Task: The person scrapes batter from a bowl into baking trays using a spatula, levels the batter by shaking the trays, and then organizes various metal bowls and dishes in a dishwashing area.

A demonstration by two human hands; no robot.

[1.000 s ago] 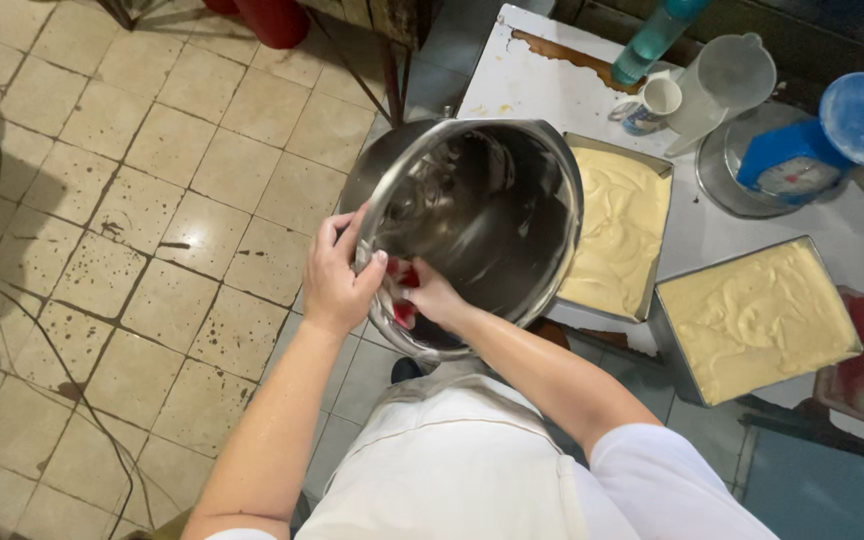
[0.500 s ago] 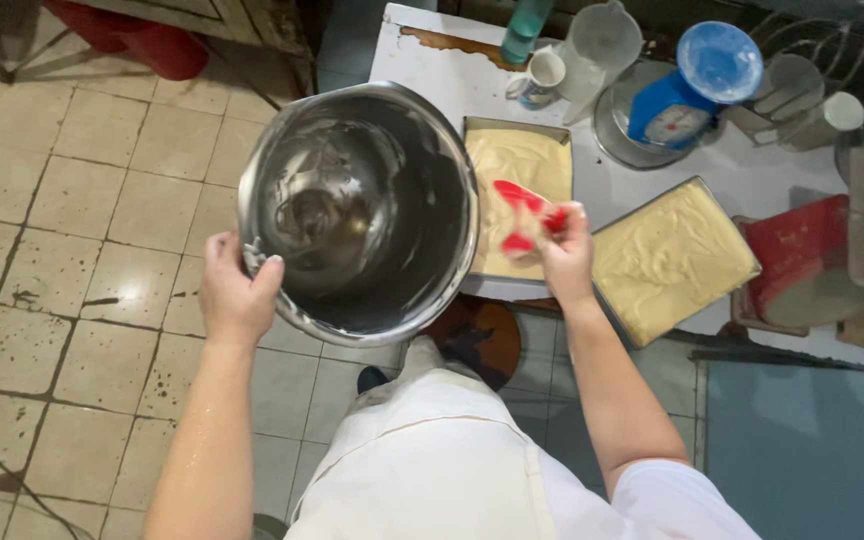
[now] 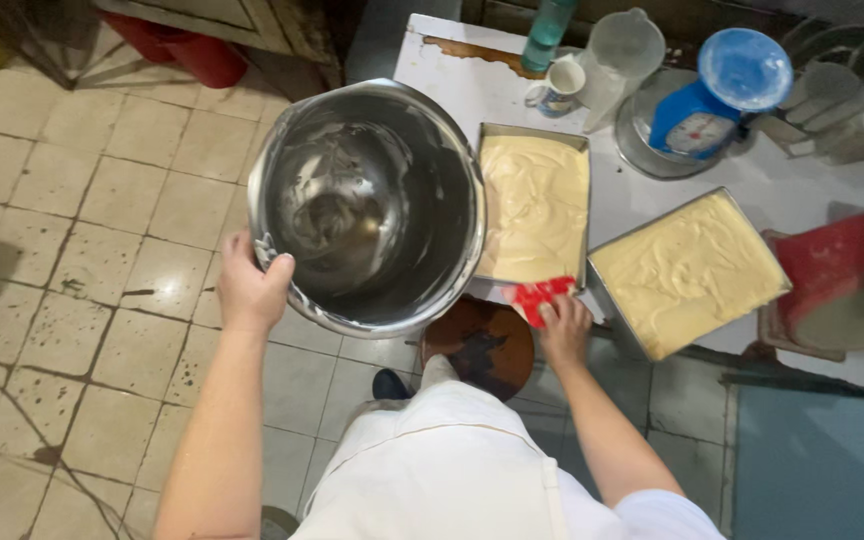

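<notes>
My left hand (image 3: 249, 290) grips the steel bowl (image 3: 372, 205) rim; right hand (image 3: 562, 325) pinches the red scraper (image 3: 542, 297) (keep it flat) by the batter tray (image 3: 534, 205)

Steel mixing bowl (image 3: 372, 210) nearly empty, tilted; red scraper (image 3: 540, 298) at table edge.

Single head-worn camera, looking steeply down from close above, table (image 3: 652, 215) edge ahead, tiled floor (image 3: 82, 250) left
</notes>
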